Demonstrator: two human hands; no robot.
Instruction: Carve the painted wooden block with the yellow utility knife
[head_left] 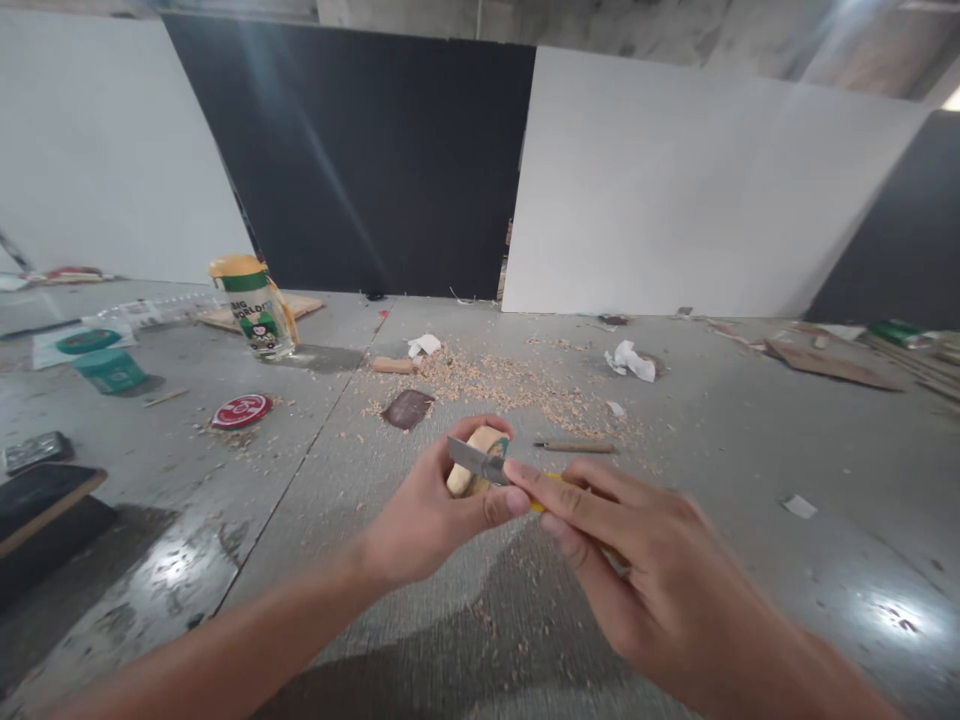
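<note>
My left hand (427, 515) is wrapped round a small pale piece of carved wood (463, 477) that has a greenish patch on it. In my right hand (645, 540) is a utility knife (476, 460) with a yellow handle, mostly covered by my fingers. Its flat metal blade points left and lies across the wood, beside my left thumb. Whether the edge touches the wood I cannot tell. Just beyond my hands, a thin carving tool (577, 447) with a wooden handle lies on the floor.
Wood shavings (510, 385) are scattered ahead, with a wood block (394, 365), a brown square piece (407, 409) and crumpled tissue (631, 361). To the left stand a yellow-lidded bottle (255, 310), a teal tub (110, 370) and a red round lid (241, 411). Panels (360, 160) line the back.
</note>
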